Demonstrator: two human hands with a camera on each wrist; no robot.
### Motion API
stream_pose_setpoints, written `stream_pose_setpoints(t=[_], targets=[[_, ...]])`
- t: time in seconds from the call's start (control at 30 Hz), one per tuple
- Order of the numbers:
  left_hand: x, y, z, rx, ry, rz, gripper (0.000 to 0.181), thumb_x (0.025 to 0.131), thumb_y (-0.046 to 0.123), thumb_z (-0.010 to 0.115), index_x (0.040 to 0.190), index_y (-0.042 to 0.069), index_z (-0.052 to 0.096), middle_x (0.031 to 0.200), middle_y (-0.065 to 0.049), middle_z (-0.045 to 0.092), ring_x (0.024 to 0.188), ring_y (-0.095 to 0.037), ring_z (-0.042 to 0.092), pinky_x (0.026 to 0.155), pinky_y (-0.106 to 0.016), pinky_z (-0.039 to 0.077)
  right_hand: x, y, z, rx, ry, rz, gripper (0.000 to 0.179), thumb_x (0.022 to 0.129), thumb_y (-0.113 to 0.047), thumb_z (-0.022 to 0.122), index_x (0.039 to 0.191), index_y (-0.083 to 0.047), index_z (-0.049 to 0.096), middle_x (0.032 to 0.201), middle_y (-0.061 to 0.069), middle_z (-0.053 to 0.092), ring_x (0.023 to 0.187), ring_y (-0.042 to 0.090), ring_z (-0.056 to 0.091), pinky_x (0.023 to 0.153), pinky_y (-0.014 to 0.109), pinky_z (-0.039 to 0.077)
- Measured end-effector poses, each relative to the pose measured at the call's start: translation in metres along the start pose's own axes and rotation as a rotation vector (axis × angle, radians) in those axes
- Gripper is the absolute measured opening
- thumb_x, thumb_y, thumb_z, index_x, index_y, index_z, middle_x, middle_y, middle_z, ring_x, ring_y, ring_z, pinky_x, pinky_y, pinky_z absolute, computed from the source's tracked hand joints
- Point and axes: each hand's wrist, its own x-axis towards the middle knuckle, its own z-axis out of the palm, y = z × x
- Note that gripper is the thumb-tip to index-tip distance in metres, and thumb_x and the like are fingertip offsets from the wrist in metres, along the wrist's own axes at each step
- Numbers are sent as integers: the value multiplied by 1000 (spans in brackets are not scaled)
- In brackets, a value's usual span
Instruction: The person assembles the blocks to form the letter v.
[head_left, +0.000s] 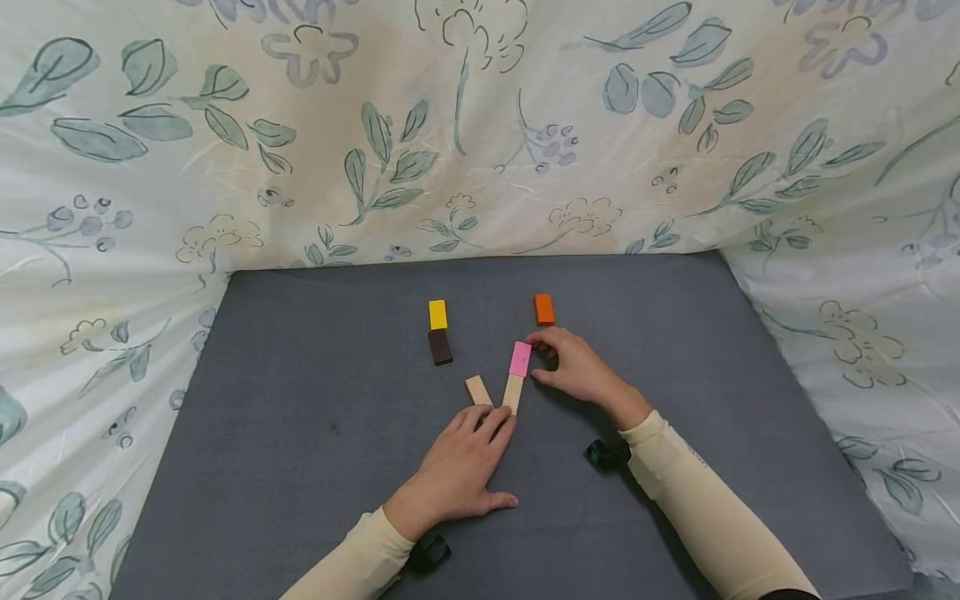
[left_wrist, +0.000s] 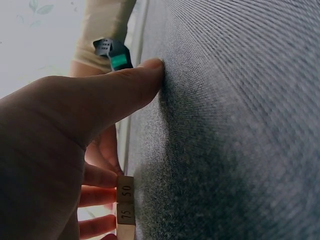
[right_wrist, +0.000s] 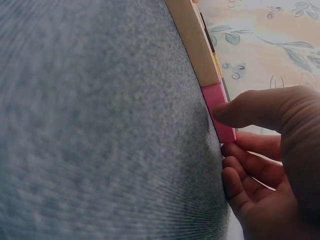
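Note:
My left hand (head_left: 463,468) lies over the near ends of two plain wooden blocks, its fingertips touching them. The left wooden block (head_left: 477,389) and the right wooden block (head_left: 512,393) form a V. In the left wrist view, block ends (left_wrist: 125,190) read 50 and 75. A pink block (head_left: 520,359) continues the right wooden block at its far end. Beside it is my right hand (head_left: 581,367): the index fingertip touches its far right corner, while the thumb appears slightly apart from its side. In the right wrist view, the thumb partly covers the pink block (right_wrist: 220,105).
Farther back lie a yellow block (head_left: 437,314) and a dark brown block (head_left: 440,347), end to end. An orange block (head_left: 543,309) lies beyond my right hand. The grey tabletop (head_left: 300,475) meets a floral cloth (head_left: 480,167) at its back and sides.

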Motion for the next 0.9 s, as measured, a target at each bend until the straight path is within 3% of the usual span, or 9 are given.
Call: stream_pose_setpoints(t=[0.2,0.4,0.9], targets=[[1,0,1,6,3,0,112,83,83,75,163,9,49,162,-9,46,143,-29,44,124,-47,35,-1,2,-2,40,19,-8,50,91,-7,88,137,-3,69,127,11,69,104,27,65,93,48,57],[1,0,1,2,5,2,112,82,83,76,163,9,49,162,-9,45,142,-29,44,124,-47,35,-1,3,-19,102,61,4,51,92,-12,90,138,-3,70,126,12,69,104,29,67,93,50,58],[0,0,2,3,0,-2,112,82,82,76,163,9,48,161,-9,45,142,-28,44,124,-46,34,18,28,-58,115,73,-1,60,92,-9,90,146,-3,65,145,15,58,122,37,60,103,58,52]])
